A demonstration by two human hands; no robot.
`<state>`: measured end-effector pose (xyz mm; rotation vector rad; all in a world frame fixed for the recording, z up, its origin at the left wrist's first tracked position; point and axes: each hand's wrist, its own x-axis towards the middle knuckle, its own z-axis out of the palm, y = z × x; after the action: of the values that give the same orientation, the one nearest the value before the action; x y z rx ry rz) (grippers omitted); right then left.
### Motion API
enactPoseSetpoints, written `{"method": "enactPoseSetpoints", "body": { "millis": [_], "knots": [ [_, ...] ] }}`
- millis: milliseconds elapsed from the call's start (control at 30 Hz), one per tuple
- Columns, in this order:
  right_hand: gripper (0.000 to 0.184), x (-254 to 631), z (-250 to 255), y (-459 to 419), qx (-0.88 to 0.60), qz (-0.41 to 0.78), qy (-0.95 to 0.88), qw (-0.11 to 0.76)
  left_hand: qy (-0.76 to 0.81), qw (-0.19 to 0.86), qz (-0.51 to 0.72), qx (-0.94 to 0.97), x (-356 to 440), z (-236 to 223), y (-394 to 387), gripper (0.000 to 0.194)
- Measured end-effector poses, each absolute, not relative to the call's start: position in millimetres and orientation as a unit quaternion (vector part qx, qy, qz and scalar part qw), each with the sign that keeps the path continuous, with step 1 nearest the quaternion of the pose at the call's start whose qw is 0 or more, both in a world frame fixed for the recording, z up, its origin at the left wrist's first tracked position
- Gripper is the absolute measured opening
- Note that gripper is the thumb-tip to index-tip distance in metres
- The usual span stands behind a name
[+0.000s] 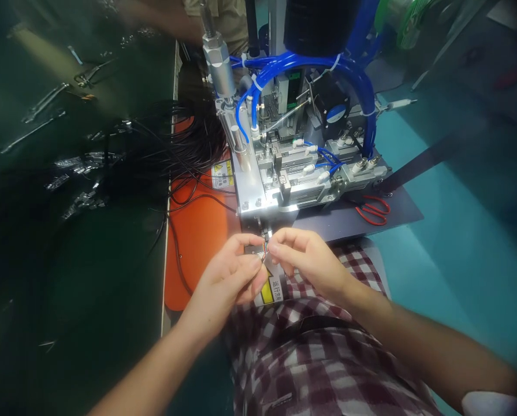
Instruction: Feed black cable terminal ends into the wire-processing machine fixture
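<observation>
Between my two hands are some thin coloured wires (264, 248), with orange and blue among them. My left hand (236, 271) pinches their lower part between thumb and fingers. At the upper right of the wires, my right hand (304, 254) has thumb and forefinger closed on them; the fingertips hide the exact ends. Both hands are just in front of a metal machine assembly (301, 179) with cylinders, fittings and blue air tubes (293, 60). Below the fingers shows a yellow and white label (269, 289) with printed characters.
Red-handled pliers (373, 209) lie on the dark plate right of the machine. A bundle of black cables (197, 133) spreads over the orange surface (197, 237) at left. Bagged parts (85, 162) and metal tools (45, 104) lie on the dark green table. Someone stands behind the machine.
</observation>
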<state>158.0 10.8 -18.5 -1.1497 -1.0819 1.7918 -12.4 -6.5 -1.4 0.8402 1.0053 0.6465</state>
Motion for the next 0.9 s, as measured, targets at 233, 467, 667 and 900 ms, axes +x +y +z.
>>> {"method": "enactPoseSetpoints", "body": {
  "millis": [233, 467, 667, 900],
  "knots": [
    [0.01, 156, -30, 8, -0.396, 0.641, -0.502, 0.425, 0.44, 0.784, 0.221, 0.379, -17, -3, 0, 0.011],
    [0.018, 166, -29, 7, -0.461, 0.658, -0.451, 0.389, 0.501, 0.701, 0.234, 0.451, -10, 0, -4, 0.018],
    [0.024, 164, -34, 1, -0.425, 0.716, -0.399, 0.383, 0.509, 0.688, 0.245, 0.456, -8, 1, -6, 0.02],
    [0.025, 160, -30, -6, -0.445, 0.708, -0.386, 0.389, 0.499, 0.686, 0.265, 0.458, -7, 1, -10, 0.02]
  ]
}}
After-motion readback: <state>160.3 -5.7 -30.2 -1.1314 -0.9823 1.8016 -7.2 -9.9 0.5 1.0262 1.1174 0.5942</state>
